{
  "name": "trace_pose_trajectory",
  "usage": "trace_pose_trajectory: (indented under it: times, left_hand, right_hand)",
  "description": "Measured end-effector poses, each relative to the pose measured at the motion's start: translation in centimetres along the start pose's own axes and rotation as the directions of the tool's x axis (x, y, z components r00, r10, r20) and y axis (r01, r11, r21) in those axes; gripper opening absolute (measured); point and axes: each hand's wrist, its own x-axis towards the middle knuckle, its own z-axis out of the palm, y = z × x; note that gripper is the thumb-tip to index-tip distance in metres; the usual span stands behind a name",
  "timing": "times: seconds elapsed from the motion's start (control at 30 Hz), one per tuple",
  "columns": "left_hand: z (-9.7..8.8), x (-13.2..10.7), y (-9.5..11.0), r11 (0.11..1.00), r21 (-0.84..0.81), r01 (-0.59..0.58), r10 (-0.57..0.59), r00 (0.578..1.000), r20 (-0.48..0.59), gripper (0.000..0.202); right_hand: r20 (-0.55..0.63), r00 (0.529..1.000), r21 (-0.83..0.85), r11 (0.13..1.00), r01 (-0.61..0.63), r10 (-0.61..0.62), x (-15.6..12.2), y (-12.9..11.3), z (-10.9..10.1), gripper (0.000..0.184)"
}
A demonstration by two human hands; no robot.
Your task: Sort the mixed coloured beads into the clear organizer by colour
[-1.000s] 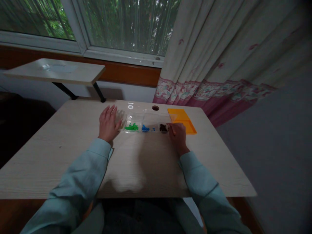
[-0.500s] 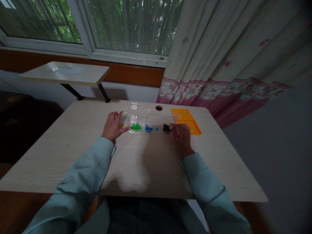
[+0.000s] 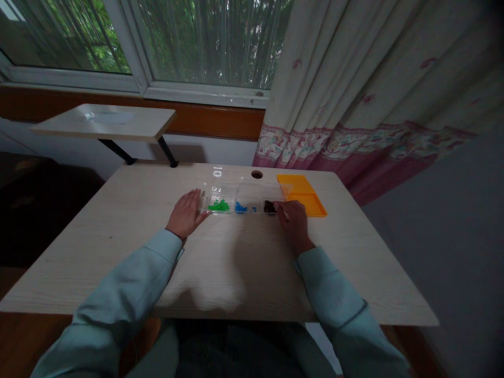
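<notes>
A long clear plastic compartment box (image 3: 248, 193) lies on the desk before me. Small green pieces (image 3: 219, 205) are in one compartment, blue pieces (image 3: 241, 208) in another, and dark brown pieces (image 3: 270, 206) towards the right end. My left hand (image 3: 186, 214) lies at the box's left end, fingers stretched out and thumb apart along the front corner; it covers part of that end. At the right end, my right hand (image 3: 293, 219) has its fingers curled over the front corner beside the brown pieces. Its fingertips are partly hidden.
An orange divided tray (image 3: 311, 203) lies behind and right of my right hand. Past the box is a round hole (image 3: 256, 174) in the desk (image 3: 212, 262). A small raised shelf (image 3: 114, 128) stands at the back left, and a curtain (image 3: 315, 94) hangs behind.
My left hand has shifted slightly down, its fingers now straighter and closer together. Yellow pieces seen earlier beside it are hidden now. The right hand stays at the box's right end.
</notes>
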Motion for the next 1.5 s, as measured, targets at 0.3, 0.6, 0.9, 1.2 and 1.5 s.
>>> trace_pose_trajectory:
  times: [0.3, 0.6, 0.9, 1.2, 1.5]
  left_hand:
    - [0.3, -0.5, 0.8, 0.996, 0.037, 0.083, -0.084, 0.996, 0.032, 0.078]
    - [-1.1, 1.6, 2.3, 0.996, -0.065, 0.054, -0.065, 0.979, -0.191, 0.089]
    - [-0.2, 3.7, 4.5, 0.995, -0.062, -0.079, 0.065, 0.977, -0.202, 0.087]
    - [-0.3, 2.2, 4.4, 0.989, 0.002, -0.145, 0.144, 0.981, -0.127, 0.066]
    - [0.7, 0.9, 5.1, 0.979, -0.087, -0.185, 0.186, 0.982, 0.004, 0.064]
  right_hand:
    - [0.009, 1.000, 0.010, 1.000, 0.016, -0.016, -0.1, -0.1, -0.1, 0.024]
    - [0.025, 0.998, 0.000, 0.999, 0.054, -0.054, 0.0, -0.5, 0.3, 0.022]
    - [0.034, 0.996, 0.027, 0.996, 0.086, -0.087, -0.2, -0.3, 0.5, 0.021]
    - [0.081, 0.996, 0.045, 0.998, 0.035, -0.038, -0.4, -0.2, 0.7, 0.026]
    - [0.103, 0.995, 0.026, 1.000, 0.014, -0.016, -0.4, -0.4, 0.7, 0.027]
